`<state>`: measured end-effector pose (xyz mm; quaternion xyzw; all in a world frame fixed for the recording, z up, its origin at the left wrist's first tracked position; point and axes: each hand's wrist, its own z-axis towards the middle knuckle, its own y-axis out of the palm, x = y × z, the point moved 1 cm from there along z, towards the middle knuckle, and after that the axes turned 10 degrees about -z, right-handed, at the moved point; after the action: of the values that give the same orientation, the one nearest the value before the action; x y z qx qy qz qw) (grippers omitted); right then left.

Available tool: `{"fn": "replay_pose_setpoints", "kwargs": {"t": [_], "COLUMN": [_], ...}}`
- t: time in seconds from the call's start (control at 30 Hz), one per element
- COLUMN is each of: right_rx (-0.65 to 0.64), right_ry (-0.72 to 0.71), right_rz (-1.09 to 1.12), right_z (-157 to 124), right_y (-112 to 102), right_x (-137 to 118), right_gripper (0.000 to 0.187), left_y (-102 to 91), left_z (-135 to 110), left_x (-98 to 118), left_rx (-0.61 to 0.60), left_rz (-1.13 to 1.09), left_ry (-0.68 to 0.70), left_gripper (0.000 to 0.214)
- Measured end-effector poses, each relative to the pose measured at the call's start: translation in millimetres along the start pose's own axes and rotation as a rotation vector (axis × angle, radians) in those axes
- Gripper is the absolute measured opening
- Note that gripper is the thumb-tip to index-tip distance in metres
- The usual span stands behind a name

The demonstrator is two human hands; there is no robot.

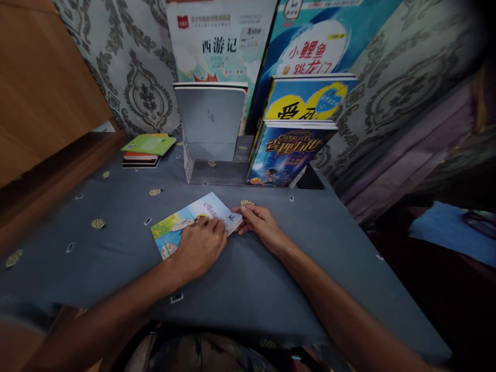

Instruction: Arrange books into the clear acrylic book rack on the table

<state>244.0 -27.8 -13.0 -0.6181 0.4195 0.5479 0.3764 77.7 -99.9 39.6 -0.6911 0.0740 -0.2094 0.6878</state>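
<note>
A small paperback book (182, 216) lies at an angle on the dark grey tablecloth, its cover pale blue and white with a green and yellow picture. My left hand (203, 243) is laid across its middle and near edge, fingers bent together over the cover; the thumb is mostly hidden. At the book's right corner, my right hand (258, 222) pinches the edge between thumb and fingers, where the page block shows. Behind the book stands a clear acrylic stand (217, 173) with a grey-covered book (211, 121) upright in it.
Right of the stand, a blue paperback (287, 155) and a yellow-and-blue book (306, 98) stand upright before taller picture books (222, 39). A small stack with a green book (149, 144) lies at the back left. A wooden cabinet (46, 77) borders the left side; patterned curtains hang behind.
</note>
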Motion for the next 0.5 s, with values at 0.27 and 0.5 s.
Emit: {"fn": "replay_pose_setpoints", "kwargs": {"t": [0.27,0.5], "right_rx": [0.01,0.008], "right_ry": [0.008,-0.058], "right_rz": [-0.026,-0.137], "right_z": [0,0], "right_y": [0,2], "right_x": [0,-4], "right_gripper": [0.05,0.041], "left_y": [4.7,11.7], "left_z": [0,-5], "left_x": [1,-1], "left_rx": [0.049,0.068], "left_rz": [0.022,0.06], "left_ry": [0.038,0.048], "left_gripper": [0.034,0.038]}}
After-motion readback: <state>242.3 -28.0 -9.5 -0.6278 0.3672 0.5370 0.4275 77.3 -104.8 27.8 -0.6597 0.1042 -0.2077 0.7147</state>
